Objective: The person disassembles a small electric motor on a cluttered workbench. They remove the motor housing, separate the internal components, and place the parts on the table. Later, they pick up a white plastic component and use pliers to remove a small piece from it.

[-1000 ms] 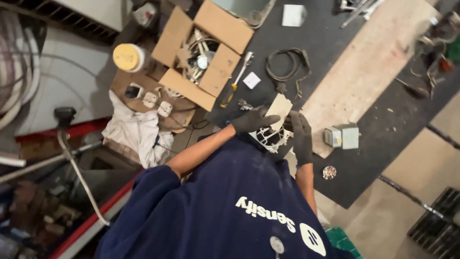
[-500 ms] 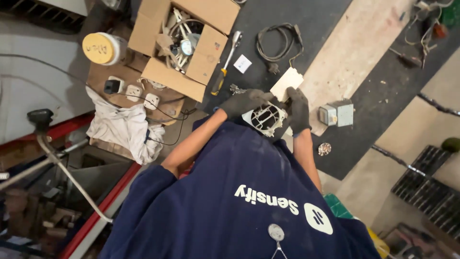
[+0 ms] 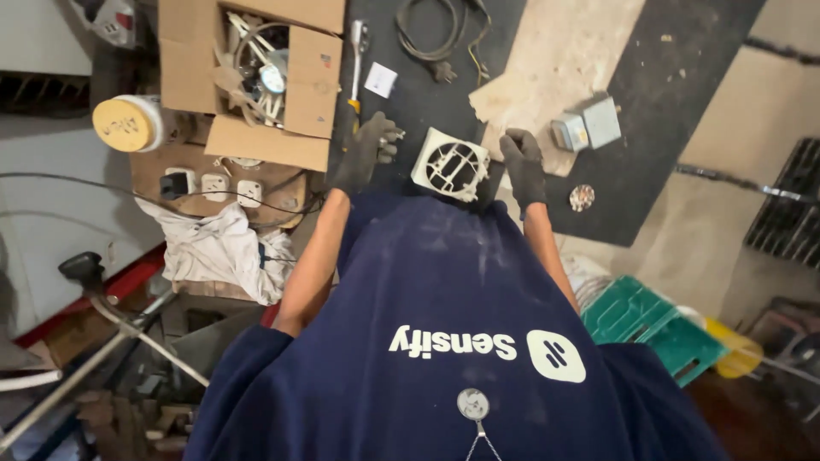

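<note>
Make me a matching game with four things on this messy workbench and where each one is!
Things:
1. white fan frame
2. cardboard box
3. screwdriver
4. grey metal box

Places:
A. far left, flaps open
B. right of the right hand
C. between both gloved hands
D. just right of the open box

Pairs: 1-C, 2-A, 3-D, 4-B

Open cardboard box (image 3: 307, 81) full of white parts at top left, yellow-lidded tub (image 3: 126, 125) beside it, coiled black cable (image 3: 431, 34) up top, grey metal box (image 3: 587, 126) right, green crate (image 3: 653, 320) below.
</note>
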